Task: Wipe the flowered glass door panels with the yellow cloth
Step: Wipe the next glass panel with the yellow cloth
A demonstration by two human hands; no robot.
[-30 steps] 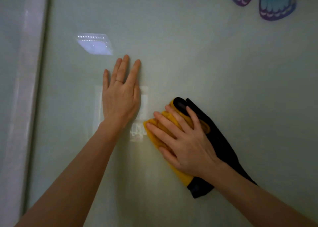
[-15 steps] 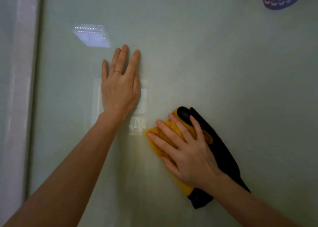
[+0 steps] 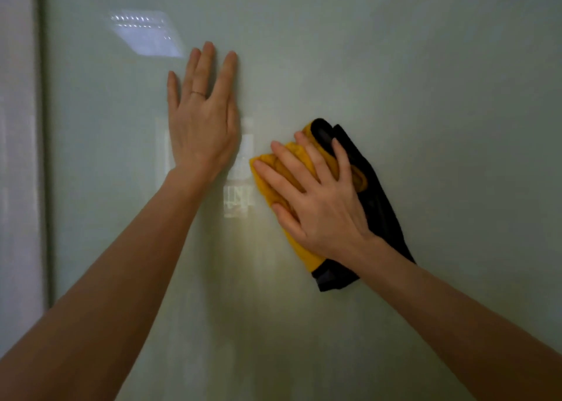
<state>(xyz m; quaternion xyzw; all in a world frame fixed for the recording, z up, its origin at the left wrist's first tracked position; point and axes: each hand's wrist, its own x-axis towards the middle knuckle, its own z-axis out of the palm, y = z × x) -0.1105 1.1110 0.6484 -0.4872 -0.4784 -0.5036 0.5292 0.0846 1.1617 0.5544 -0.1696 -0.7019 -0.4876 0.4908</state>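
wiping stroke in hand on the glass panel

we saw both hands on the glass door panel (image 3: 425, 102), a pale green sheet that filled almost the whole view. the left hand (image 3: 202, 120) lay flat on the glass with its fingers straight and close together, with a thin ring (image 3: 198, 93) on one of them. its grip was released and it held nothing, so we judged that it only steadied the panel. the right hand (image 3: 316, 199) was just beside it, a little lower, and pressed the yellow cloth (image 3: 267, 189) against the glass. its fingers were spread and nearly straight over the folds, so this grip was released too: the cloth was pinned under the palm, not clenched. the cloth was folded, and its dark side (image 3: 380, 212) showed to the right of the hand.

in our judgement the step in hand was the wiping itself, in the middle of a stroke. no flower was in view on this part, so we could not tell how much of the panels was done. a bright reflection (image 3: 146, 35) sat above the left hand, and a pale upright frame (image 3: 21, 157) ran along the left edge.

the next move, we thought, called for even pressure of the palm, so that the cloth would slide with the hand and not bunch or slip down. it also called for lifting the left hand away, because the cloth could not reach the glass under it.
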